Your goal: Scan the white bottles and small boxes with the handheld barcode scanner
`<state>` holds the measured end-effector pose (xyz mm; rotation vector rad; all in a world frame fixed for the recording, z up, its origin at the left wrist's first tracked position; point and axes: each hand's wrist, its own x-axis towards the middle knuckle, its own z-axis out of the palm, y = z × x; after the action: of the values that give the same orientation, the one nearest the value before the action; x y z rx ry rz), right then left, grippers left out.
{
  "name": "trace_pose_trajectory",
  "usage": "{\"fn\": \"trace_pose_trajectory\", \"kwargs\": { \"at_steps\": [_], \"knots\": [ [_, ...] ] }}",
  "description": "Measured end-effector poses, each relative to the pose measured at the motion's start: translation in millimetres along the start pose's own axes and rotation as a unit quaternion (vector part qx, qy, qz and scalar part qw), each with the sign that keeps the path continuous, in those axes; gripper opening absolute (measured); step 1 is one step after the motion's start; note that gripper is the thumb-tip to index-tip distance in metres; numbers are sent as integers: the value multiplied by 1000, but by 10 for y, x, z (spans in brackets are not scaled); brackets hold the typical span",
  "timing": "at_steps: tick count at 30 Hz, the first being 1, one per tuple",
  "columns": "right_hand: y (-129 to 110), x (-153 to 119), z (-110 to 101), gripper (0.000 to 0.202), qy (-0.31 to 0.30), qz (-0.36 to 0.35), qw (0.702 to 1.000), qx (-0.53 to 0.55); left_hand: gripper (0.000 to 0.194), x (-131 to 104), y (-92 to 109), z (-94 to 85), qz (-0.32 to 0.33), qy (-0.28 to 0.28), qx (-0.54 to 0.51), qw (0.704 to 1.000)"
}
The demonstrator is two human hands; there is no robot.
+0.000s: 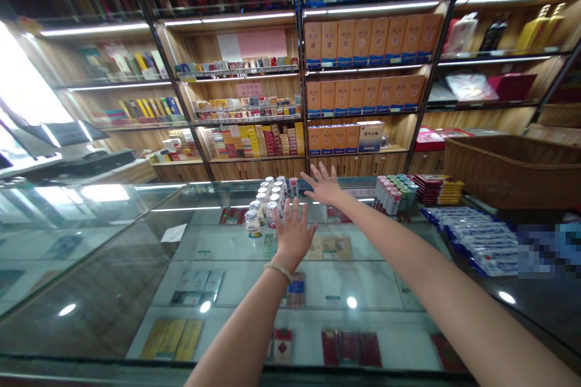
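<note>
Over the glass counter my left hand (294, 234), with a beaded bracelet on its wrist, has its fingers spread and holds nothing. It is nearest a group of small round containers (253, 224) with whitish lids, standing upright in rows; its fingertips overlap the front ones in view, and I cannot tell whether they touch. Farther forward and to the right, my right hand (323, 184) is also open and bare, fingers apart. A single pinkish container (293, 186) stands at the back between the group and this hand.
The display counter (218, 248) has packs under its glass. To the right stand small cylinders (388, 195), stacked red and yellow packets (431, 188), blue-white packages (474, 236) and a wicker basket (512, 169). Shelves with orange boxes (363, 42) line the wall. A paper slip (173, 233) lies left.
</note>
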<state>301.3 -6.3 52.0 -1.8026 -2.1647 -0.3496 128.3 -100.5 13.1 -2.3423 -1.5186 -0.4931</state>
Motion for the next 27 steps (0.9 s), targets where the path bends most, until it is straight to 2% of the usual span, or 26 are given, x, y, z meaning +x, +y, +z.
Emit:
{"fn": "trace_pose_trajectory", "kwargs": {
  "at_steps": [16, 22, 27],
  "knots": [
    [304, -1020, -592, 60, 89, -6, 995, -50, 60, 34, 114, -109, 19, 72, -28, 997],
    [382, -1303, -662, 59, 84, 6, 994, -68, 58, 32, 128, -118, 47, 114, -48, 991],
    [443, -1482, -700, 58, 82, 24, 994, -61, 55, 7, 147, -190, 67, 120, -56, 989]
  ]
}}
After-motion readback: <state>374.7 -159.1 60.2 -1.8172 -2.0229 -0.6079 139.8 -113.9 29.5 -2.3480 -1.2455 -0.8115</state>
